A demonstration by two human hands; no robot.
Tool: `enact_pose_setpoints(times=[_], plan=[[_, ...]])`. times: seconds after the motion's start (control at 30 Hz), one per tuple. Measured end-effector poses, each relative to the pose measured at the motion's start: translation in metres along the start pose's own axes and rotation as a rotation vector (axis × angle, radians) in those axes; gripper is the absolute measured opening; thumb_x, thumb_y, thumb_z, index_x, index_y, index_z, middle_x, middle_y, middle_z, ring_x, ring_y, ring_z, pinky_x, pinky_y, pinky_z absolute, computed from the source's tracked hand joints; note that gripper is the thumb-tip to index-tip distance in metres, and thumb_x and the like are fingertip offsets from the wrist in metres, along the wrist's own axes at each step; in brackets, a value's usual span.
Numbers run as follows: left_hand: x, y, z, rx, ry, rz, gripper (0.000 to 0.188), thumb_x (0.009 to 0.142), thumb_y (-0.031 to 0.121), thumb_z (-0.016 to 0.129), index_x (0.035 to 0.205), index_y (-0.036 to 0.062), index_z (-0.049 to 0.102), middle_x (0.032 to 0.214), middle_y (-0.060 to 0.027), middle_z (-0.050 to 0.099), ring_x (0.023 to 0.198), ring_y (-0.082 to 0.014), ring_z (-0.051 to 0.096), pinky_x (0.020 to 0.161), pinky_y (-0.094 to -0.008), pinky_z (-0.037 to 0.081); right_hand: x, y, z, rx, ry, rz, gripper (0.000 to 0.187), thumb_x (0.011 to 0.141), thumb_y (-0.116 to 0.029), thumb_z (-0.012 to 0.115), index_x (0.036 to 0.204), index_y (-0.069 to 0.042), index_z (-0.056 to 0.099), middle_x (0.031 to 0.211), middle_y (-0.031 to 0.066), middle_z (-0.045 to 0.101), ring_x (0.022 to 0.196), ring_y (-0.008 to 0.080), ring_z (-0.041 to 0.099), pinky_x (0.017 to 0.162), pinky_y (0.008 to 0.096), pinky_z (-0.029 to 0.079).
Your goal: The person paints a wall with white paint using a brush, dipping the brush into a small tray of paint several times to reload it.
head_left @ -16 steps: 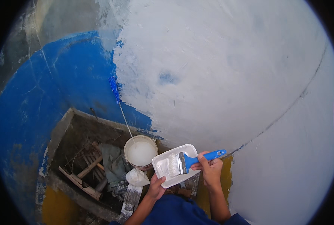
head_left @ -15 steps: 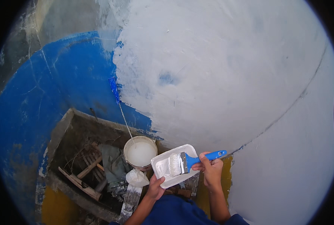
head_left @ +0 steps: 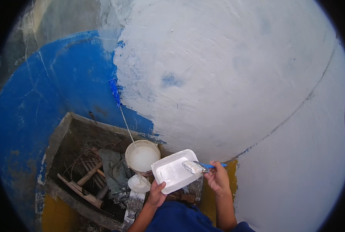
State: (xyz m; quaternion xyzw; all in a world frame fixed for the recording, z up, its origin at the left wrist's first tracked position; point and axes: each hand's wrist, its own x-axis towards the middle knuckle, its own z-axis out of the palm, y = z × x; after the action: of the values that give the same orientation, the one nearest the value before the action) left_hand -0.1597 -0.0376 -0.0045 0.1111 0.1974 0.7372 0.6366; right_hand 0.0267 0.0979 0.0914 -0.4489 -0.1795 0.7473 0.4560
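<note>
My left hand (head_left: 157, 193) grips the near left edge of a white rectangular tray (head_left: 171, 157), thumb on its rim. White paint coats the inside of the tray. In my right hand (head_left: 217, 178) is a paintbrush (head_left: 195, 167) with a blue handle, its fingers closed around the handle. The brush is turned partly on edge, and its white-coated bristles hang over the right half of the tray. Just left of the tray stands a bucket (head_left: 127, 157) of white liquid, with a blue-handled stirring rod (head_left: 115, 92) leaning out of it against the wall.
The wall is part white (head_left: 219, 77), part blue (head_left: 75, 77). A concrete trough (head_left: 60, 129) at the lower left holds wooden pieces (head_left: 90, 174), a hammer-like tool (head_left: 81, 191) and a grey-green cloth (head_left: 112, 164). A white bag (head_left: 139, 183) sits below the bucket.
My right hand has rolled the paintbrush from flat toward its edge and shifted it slightly right over the tray. The tray has moved a little left with my left hand.
</note>
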Motion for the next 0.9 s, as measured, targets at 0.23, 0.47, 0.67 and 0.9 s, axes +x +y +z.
enact_pose_setpoints(times=[0.23, 0.47, 0.67, 0.9], plan=[[-0.002, 0.0, -0.01, 0.061, 0.066, -0.022, 0.062, 0.091, 0.018, 0.056, 0.142, -0.0009, 0.025, 0.138, -0.0179, 0.044, 0.124, -0.0329, 0.049, 0.099, -0.0475, 0.046, 0.006, 0.003, -0.006, 0.271, -0.119, 0.3, 0.015, 0.088, -0.01, 0.058, 0.094, 0.003, 0.054, 0.081, 0.0137, 0.063, 0.067, 0.022, 0.066, 0.054, 0.0251, 0.06], [-0.002, 0.004, -0.023, 0.037, 0.033, -0.014, 0.062, 0.092, 0.017, 0.055, 0.142, 0.0007, 0.023, 0.138, -0.0188, 0.043, 0.123, -0.0344, 0.049, 0.099, -0.05, 0.046, -0.017, -0.048, 0.11, 0.078, -0.31, -0.338, 0.019, 0.092, -0.014, 0.059, 0.1, 0.002, 0.055, 0.085, 0.0154, 0.064, 0.073, 0.0234, 0.068, 0.064, 0.0295, 0.061], [-0.016, 0.003, -0.032, -0.052, 0.195, 0.096, 0.047, 0.09, 0.006, 0.055, 0.134, -0.0033, 0.039, 0.126, -0.014, 0.055, 0.117, -0.0267, 0.054, 0.1, -0.0402, 0.045, -0.069, -0.096, 0.311, -0.235, -0.646, -1.355, 0.023, 0.093, -0.011, 0.059, 0.108, 0.006, 0.055, 0.089, 0.0162, 0.064, 0.077, 0.0221, 0.069, 0.065, 0.0288, 0.061], [-0.022, 0.002, -0.05, -0.023, 0.219, 0.165, 0.048, 0.092, 0.007, 0.052, 0.136, -0.0019, 0.038, 0.131, -0.0147, 0.052, 0.121, -0.0278, 0.051, 0.102, -0.0407, 0.044, -0.029, -0.079, 0.478, -1.202, -0.132, -2.797, 0.009, 0.082, -0.008, 0.061, 0.089, -0.003, 0.061, 0.079, 0.0116, 0.061, 0.069, 0.0282, 0.067, 0.055, 0.0325, 0.055]])
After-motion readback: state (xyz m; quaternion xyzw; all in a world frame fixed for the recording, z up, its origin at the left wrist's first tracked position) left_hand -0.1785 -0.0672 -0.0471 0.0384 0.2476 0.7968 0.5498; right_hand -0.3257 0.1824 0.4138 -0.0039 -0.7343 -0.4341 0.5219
